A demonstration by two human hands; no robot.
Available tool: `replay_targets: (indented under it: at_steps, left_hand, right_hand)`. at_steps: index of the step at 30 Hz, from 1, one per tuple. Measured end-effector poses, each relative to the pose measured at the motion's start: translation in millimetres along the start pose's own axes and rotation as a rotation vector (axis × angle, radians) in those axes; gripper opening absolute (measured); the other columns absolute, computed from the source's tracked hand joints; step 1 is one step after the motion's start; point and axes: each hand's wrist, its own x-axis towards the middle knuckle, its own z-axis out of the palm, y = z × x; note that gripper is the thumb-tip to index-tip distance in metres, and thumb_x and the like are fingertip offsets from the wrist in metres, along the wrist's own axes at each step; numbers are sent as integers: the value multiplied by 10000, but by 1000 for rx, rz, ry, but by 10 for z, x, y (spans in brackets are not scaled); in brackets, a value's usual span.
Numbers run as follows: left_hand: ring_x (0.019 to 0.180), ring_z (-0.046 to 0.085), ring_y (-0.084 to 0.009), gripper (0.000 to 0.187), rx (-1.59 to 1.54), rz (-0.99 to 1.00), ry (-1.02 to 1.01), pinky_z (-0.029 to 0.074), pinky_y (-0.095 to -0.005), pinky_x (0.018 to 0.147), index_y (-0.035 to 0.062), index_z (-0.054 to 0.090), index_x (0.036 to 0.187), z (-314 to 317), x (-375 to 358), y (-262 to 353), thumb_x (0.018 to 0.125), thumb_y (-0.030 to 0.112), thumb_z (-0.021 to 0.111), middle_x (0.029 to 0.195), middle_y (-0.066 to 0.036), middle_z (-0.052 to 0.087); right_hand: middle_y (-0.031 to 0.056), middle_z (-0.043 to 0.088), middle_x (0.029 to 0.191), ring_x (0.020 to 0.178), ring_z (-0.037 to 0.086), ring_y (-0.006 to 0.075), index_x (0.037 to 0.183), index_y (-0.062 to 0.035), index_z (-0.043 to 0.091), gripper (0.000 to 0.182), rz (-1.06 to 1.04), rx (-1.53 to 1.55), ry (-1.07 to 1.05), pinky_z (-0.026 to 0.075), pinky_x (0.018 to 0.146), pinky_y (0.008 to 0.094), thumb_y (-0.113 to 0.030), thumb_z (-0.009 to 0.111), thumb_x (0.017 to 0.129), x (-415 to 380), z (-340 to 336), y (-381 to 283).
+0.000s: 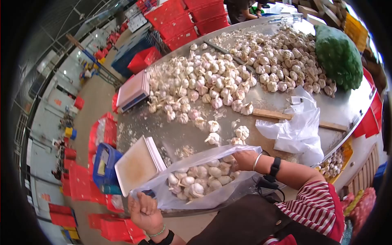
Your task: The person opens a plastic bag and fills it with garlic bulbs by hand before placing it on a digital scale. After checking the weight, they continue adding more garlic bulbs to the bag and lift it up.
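Note:
A clear plastic bag (163, 200) holding several garlic bulbs (197, 188) stretches between my hands at the near edge of the table. My left hand (145, 210) is closed with curled fingers at the bag's left edge, gripping the film. At the opposite rim is my right hand (246, 159), closed on the bag; its fingertips are partly hidden by film and bulbs. Just beyond it lie a few loose garlic bulbs (241, 132). To the left of the bag sits a white scale (136, 163) with a stained top.
Heaped garlic (196, 77) covers the metal table's middle, with another heap (281, 57) behind a divider. A wooden stick (269, 114) lies under crumpled plastic (300, 130). A second scale (132, 90), a green net sack (338, 57) and red crates (171, 22) stand around; another person (241, 10) is opposite.

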Motion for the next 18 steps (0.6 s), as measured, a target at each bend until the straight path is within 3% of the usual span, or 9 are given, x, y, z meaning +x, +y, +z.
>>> replay_targets:
  at_steps: [3,6,8,9,11,13,14,17,18]
  left_hand:
    - [453,292,-45,280,-50,59,27,260,-187,410,-49,521,1036,223,46,225,951,216,488,576,42,329]
    - [448,265,-47,254,-125,138,-30,241,-202,398,-24,539,1003,285,-40,516,966,218,474,587,39,325]
    - [526,467,-114,483,-85,251,-347,316,-201,424,-20,509,1186,251,-145,620,830,290,613,774,-64,577]
    - [526,467,-114,483,-85,252,-352,316,-201,424,-20,509,1186,350,-169,600,830,290,613,774,-64,577]
    - [477,363,-71,390,4,230,-288,276,-204,447,-40,564,1074,523,-288,473,847,274,604,569,39,403]
    - [468,337,-73,256,59,82,-91,278,-214,463,11,548,930,353,-318,315,881,261,576,591,19,408]
    - [465,322,-71,224,36,-38,17,276,-216,465,32,535,871,322,-322,243,895,254,559,589,19,399]
    - [461,313,-66,207,-49,-159,2,270,-215,452,69,493,795,272,-393,81,914,235,528,584,19,379]
    - [461,313,-66,207,-48,-160,4,270,-215,452,69,493,795,233,-414,90,914,235,528,584,19,379]
  right_hand:
    - [191,606,1122,1064,573,343,1201,-56,545,636,-97,-102,99,466,912,404,-222,776,632,-153,-280,-95]
    - [203,577,1171,1123,542,327,1220,-20,518,709,-110,-9,39,433,952,394,-228,799,603,-327,-859,-331]
    - [188,586,1163,1112,551,327,1237,-46,513,721,-139,7,79,448,934,391,-190,793,588,-491,-992,-345]
    - [173,594,1156,1100,560,327,1254,-71,509,740,-175,18,108,464,916,388,-152,787,574,-538,-1039,-323]
    - [171,616,1117,1076,578,324,1243,-65,522,718,-166,8,54,469,906,387,-160,790,584,-574,-992,-186]
    - [170,636,1072,1046,594,332,1229,-49,532,701,-57,136,-269,471,897,393,-198,794,596,-591,-828,-45]
    - [172,652,1019,997,613,340,1219,-50,544,663,-30,-23,-323,478,874,401,-257,790,640,-591,-737,-9]
    - [179,650,1017,961,623,341,1203,-42,554,629,-148,-75,-523,485,850,406,-323,777,686,-599,-535,93]
    - [184,655,979,922,635,330,1152,-27,583,513,-221,65,-442,495,830,390,-294,749,747,-588,-693,8]
